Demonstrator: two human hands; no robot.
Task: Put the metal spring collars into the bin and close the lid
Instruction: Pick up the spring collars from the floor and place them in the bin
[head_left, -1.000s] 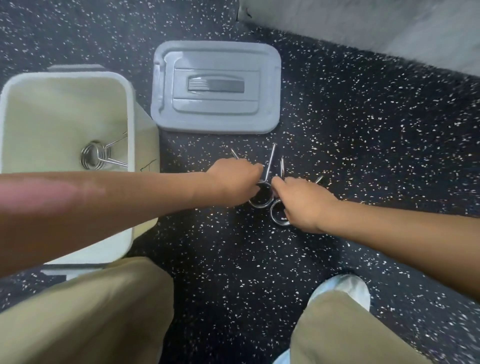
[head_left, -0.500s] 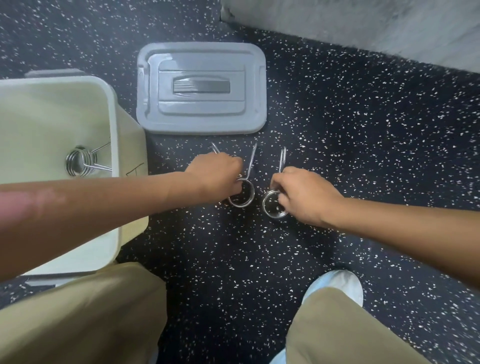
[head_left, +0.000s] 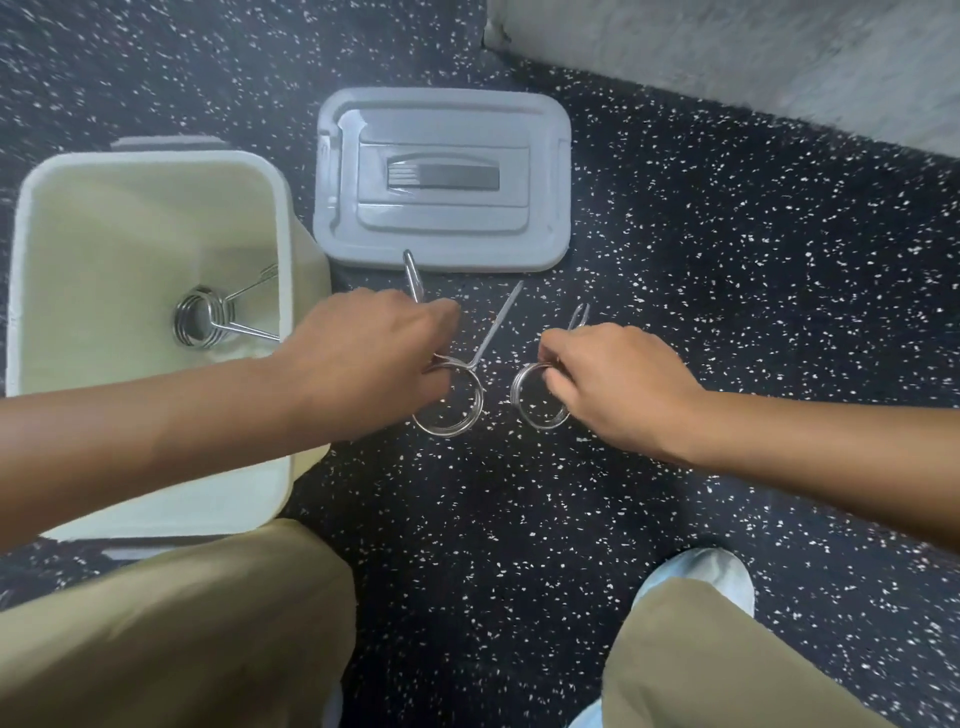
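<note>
**Two Collars Parted, One in Each Hand**

Crouching over the dark speckled floor (head_left: 675, 312), the person has tan-trousered knees at the near edge and a pale shoe (head_left: 701, 577) near right. Just beyond them the left hand (head_left: 363, 358) is closed on one metal spring collar (head_left: 452, 410), its coil hanging below the knuckles and its two handles splayed far and rightward. The right hand (head_left: 618, 384) pinches the coil of a second spring collar (head_left: 535, 400), whose short handles poke out past the fingers.

A second ago the two collars were bunched and tangled together between the hands; half a second ago they had just come apart; now they sit clearly separate, with a gap of floor between the coils, and seem lifted a little. That likely means each can be carried to the bin without snagging the other.

At left the white bin (head_left: 280, 218) stands open, with a third collar (head_left: 202, 317) already lying on its bottom. Farther off, the grey lid (head_left: 441, 228) lies flat on the floor, top side up, just right of the bin, so closing is not yet begun.

No brand or legible label shows; a faint dark mark on the bin's outer wall is too blurred to read.
</note>
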